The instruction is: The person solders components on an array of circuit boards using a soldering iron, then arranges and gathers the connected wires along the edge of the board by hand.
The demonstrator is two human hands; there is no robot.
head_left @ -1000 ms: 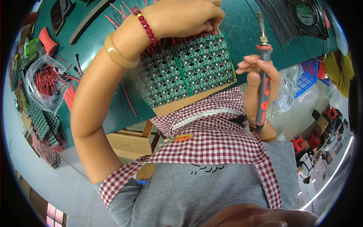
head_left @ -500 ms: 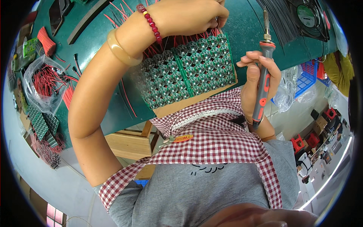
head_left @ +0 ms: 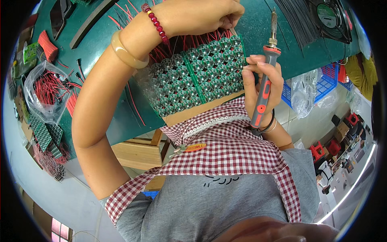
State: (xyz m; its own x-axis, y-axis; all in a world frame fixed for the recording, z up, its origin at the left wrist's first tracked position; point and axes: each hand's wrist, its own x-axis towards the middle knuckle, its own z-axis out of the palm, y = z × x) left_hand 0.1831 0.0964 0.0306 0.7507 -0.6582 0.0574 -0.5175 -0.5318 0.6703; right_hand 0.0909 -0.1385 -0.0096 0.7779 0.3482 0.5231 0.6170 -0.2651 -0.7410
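A soldering iron with a grey and red handle stands tip up in my right hand, fingers closed round it beside the right edge of the board panel. The panel of green circuit boards lies on brown cardboard at the table's near edge, with red wires along its far side. Across the panel's far edge reaches my left arm. My left hand is closed in a pinch at the far right corner, among the wires; its fingertips are partly hidden, so what they hold cannot be made out.
On the green table at left lie a plastic bag of red wires, a red wire bundle and more circuit boards. Far right are black wires and a fan. A blue crate stands beyond the table's right edge.
My right hand has moved left with the soldering iron, closer to the panel's right edge. My left hand keeps its pinch at the far corner, its arm shifted slightly left.
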